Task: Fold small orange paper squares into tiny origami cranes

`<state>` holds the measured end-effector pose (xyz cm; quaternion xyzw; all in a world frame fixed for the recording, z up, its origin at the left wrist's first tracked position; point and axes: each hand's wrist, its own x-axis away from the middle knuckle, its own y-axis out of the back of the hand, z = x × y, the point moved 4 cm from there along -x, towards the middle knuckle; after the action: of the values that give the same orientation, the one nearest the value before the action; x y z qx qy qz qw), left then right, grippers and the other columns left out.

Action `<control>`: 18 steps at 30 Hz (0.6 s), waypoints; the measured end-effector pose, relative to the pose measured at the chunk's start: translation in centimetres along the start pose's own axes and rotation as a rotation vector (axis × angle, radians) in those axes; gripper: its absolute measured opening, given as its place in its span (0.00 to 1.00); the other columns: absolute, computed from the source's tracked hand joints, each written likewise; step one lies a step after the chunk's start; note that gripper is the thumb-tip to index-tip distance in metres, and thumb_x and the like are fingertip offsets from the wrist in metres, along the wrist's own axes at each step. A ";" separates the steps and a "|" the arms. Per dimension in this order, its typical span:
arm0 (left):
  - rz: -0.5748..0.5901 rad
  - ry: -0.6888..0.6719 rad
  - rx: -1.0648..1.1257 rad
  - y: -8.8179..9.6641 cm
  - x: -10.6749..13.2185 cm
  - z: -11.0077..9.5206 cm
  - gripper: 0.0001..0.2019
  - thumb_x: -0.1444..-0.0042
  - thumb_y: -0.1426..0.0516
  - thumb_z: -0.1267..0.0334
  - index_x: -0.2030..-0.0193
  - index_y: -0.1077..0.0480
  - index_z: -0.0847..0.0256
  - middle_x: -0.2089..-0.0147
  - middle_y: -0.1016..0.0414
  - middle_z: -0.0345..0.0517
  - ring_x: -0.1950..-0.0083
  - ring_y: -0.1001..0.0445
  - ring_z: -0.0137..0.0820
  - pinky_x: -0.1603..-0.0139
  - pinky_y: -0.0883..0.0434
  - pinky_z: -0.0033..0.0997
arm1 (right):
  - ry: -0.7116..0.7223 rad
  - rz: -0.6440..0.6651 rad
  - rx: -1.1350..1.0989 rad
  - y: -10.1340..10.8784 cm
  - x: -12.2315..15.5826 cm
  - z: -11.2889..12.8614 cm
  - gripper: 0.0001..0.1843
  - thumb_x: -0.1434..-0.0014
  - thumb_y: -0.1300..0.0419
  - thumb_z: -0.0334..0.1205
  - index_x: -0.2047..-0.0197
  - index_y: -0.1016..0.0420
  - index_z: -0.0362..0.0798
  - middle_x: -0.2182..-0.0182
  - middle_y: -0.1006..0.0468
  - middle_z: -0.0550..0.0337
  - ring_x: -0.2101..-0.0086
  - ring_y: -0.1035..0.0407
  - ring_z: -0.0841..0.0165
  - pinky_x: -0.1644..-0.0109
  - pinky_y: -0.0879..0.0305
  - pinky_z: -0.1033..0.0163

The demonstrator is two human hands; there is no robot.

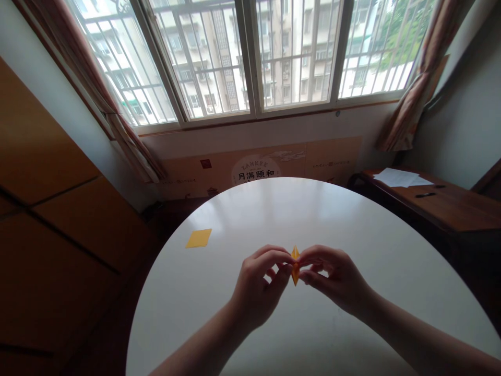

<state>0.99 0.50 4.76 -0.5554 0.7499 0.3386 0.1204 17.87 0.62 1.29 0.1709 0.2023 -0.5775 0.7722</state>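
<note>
A small folded piece of yellow origami paper (295,253), narrow and pointed at both ends, is held upright between my two hands above the white table (336,334). My left hand (264,282) pinches its left side with thumb and fingers. From the right, the fingertips of my right hand (332,274) close on its other side. Fingertips hide the middle of the folded paper. Farther off to the left, a flat square of yellow paper (199,238) lies on the tabletop.
The table has a rounded edge. A wooden bench (450,203) with white sheets of paper (403,177) and small dark items stands at the right. Wooden cabinets (50,250) are on the left. Behind the table, a printed cardboard panel (289,156) leans below the barred window.
</note>
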 end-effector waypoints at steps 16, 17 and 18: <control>0.070 -0.018 0.050 -0.1 0.1 0.2 0.08 0.42 0.41 0.75 0.60 0.22 0.61 0.57 0.20 0.50 0.64 0.22 0.28 0.69 0.26 0.21 | -0.006 -0.066 0.005 0.4 0.0 -0.1 0.04 0.41 0.31 0.35 0.62 0.20 0.51 0.70 0.18 0.60 0.71 0.23 0.70 0.68 0.26 0.69; 0.080 -0.018 0.054 -0.1 0.0 0.2 0.09 0.42 0.41 0.75 0.59 0.22 0.61 0.56 0.20 0.50 0.64 0.22 0.28 0.69 0.26 0.22 | -0.006 -0.070 0.009 0.4 0.0 -0.1 0.04 0.41 0.31 0.35 0.62 0.20 0.51 0.70 0.18 0.60 0.72 0.23 0.71 0.69 0.27 0.69; 0.090 -0.018 0.060 0.0 0.0 0.2 0.09 0.42 0.41 0.75 0.59 0.22 0.61 0.56 0.20 0.50 0.64 0.22 0.28 0.69 0.25 0.22 | -0.006 -0.072 0.013 0.4 0.0 -0.1 0.04 0.41 0.31 0.36 0.62 0.20 0.51 0.70 0.18 0.60 0.72 0.23 0.71 0.69 0.27 0.70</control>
<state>0.99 0.58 4.62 -0.5141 0.7829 0.3260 0.1283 18.23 0.76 1.18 0.1669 0.2023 -0.6069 0.7503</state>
